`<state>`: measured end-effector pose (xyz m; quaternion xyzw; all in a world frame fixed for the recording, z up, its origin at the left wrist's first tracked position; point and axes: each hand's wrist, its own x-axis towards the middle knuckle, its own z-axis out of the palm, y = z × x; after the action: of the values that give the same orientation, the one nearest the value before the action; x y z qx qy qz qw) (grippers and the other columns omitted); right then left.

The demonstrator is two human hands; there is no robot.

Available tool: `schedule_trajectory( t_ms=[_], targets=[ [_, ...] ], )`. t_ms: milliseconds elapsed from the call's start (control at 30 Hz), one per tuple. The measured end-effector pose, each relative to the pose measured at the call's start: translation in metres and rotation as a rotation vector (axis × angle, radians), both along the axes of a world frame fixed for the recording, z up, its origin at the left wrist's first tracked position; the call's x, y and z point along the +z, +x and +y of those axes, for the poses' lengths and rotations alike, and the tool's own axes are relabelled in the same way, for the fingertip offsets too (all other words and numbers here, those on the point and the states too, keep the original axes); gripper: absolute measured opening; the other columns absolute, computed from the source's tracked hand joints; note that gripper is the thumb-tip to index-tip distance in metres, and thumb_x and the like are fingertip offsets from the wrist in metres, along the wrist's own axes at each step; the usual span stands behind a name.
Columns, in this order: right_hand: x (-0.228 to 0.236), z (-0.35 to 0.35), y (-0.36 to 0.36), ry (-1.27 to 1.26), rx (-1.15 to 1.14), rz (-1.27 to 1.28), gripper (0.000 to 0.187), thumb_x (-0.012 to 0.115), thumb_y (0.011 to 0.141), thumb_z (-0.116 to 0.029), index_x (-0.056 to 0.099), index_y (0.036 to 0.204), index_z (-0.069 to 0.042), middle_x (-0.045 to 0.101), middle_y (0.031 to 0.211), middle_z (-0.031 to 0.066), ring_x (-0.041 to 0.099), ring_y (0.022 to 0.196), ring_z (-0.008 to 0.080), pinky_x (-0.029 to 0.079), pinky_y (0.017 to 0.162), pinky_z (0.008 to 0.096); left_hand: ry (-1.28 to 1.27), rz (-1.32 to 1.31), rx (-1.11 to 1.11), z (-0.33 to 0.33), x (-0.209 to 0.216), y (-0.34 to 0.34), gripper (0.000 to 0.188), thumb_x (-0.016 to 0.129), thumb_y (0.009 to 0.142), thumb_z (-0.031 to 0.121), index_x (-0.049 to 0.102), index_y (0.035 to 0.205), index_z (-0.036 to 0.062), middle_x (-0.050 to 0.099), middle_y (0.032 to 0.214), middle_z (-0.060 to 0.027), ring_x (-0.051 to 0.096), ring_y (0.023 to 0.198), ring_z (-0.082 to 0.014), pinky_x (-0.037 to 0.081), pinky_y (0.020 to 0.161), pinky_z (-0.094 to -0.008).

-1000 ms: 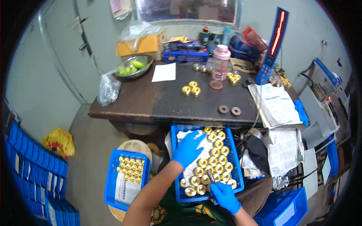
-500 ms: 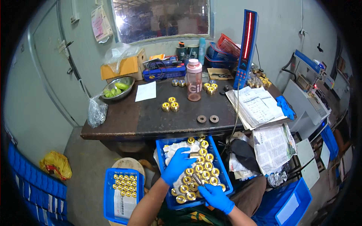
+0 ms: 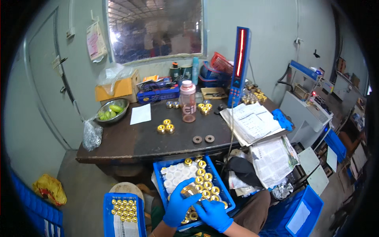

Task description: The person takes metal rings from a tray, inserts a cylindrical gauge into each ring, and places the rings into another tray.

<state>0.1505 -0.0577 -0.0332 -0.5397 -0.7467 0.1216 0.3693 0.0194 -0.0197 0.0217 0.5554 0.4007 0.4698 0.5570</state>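
Note:
Both blue-gloved hands meet over a blue crate (image 3: 158, 173). My left hand (image 3: 177, 207) is closed around a gold-and-silver metal ring (image 3: 189, 191), with thumb and fingers curled about it. Close against it, my right hand (image 3: 215, 215) is closed too. Its fingers pinch a short metal rod, almost wholly hidden by the gloves; whether the rod enters the ring I cannot tell. Below the hands, the crate holds several brass-coloured rings (image 3: 207, 185) along its right side and near edge. White round-topped pieces (image 3: 177, 173) fill its far left part.
Left of the crate stands a smaller blue tray (image 3: 106, 215) with rows of small brass rings, on a round stool (image 3: 125, 189). The dark table (image 3: 150, 138) carries a pink bottle (image 3: 188, 103), three brass rings (image 3: 166, 127), two dark rings (image 3: 203, 139), papers (image 3: 252, 122) and a red-lit display column (image 3: 239, 65).
My hands have come together, the right moving in beside the left, where they were apart before. The rod, plain in view earlier, is now mostly covered. The whole view has shifted, with the table lower.

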Motion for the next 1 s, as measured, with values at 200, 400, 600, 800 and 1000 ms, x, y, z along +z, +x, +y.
schedule_trajectory(
  t_ms=[200, 400, 600, 800, 1000],
  targets=[
    [-0.005, -0.004, 0.002, -0.007, 0.037, 0.176, 0.022, 0.059, 0.076, -0.026, 0.060, 0.084, -0.006, 0.056, 0.058, 0.0141, 0.056, 0.048, 0.0268, 0.044, 0.043, 0.0355, -0.122, -0.195, -0.003, -0.010, 0.000, 0.002, 0.043, 0.054, 0.071, -0.001, 0.044, 0.113, -0.0041, 0.051, 0.106, -0.0131, 0.050, 0.097, -0.0175, 0.042, 0.084, -0.0276],
    [0.032, -0.017, -0.012, -0.032, 0.080, 0.398, 0.011, 0.057, 0.077, -0.012, 0.054, 0.072, -0.002, 0.052, 0.055, 0.0142, 0.053, 0.045, 0.0273, 0.040, 0.042, 0.0340, -0.079, -0.151, 0.070, -0.023, -0.010, 0.010, 0.040, 0.047, 0.080, 0.010, 0.039, 0.117, -0.0028, 0.052, 0.105, -0.0157, 0.053, 0.093, -0.0190, 0.043, 0.083, -0.0299],
    [0.042, -0.018, -0.015, 0.058, 0.055, 0.528, 0.011, 0.057, 0.077, -0.013, 0.055, 0.074, -0.002, 0.052, 0.055, 0.0141, 0.053, 0.045, 0.0281, 0.040, 0.042, 0.0345, 0.110, 0.112, 0.058, -0.035, -0.035, 0.012, 0.045, 0.041, 0.086, 0.016, 0.028, 0.126, -0.0007, 0.047, 0.113, -0.0160, 0.050, 0.098, -0.0214, 0.040, 0.087, -0.0314],
    [0.041, -0.021, -0.014, 0.070, 0.021, 0.531, 0.013, 0.057, 0.076, -0.012, 0.051, 0.068, -0.003, 0.049, 0.055, 0.0155, 0.050, 0.047, 0.0300, 0.038, 0.044, 0.0365, -0.097, -0.168, 0.159, -0.056, -0.005, 0.026, 0.043, 0.039, 0.086, 0.009, 0.029, 0.126, -0.0019, 0.046, 0.116, -0.0145, 0.048, 0.101, -0.0214, 0.038, 0.088, -0.0307],
    [0.047, -0.024, -0.016, 0.090, -0.009, 0.542, 0.016, 0.057, 0.076, -0.013, 0.049, 0.065, -0.003, 0.048, 0.053, 0.0159, 0.049, 0.045, 0.0300, 0.038, 0.043, 0.0362, 0.432, 0.552, 0.329, -0.056, -0.045, 0.025, 0.041, 0.040, 0.085, 0.008, 0.032, 0.124, -0.0026, 0.047, 0.116, -0.0160, 0.047, 0.103, -0.0229, 0.039, 0.087, -0.0313]
  ],
)
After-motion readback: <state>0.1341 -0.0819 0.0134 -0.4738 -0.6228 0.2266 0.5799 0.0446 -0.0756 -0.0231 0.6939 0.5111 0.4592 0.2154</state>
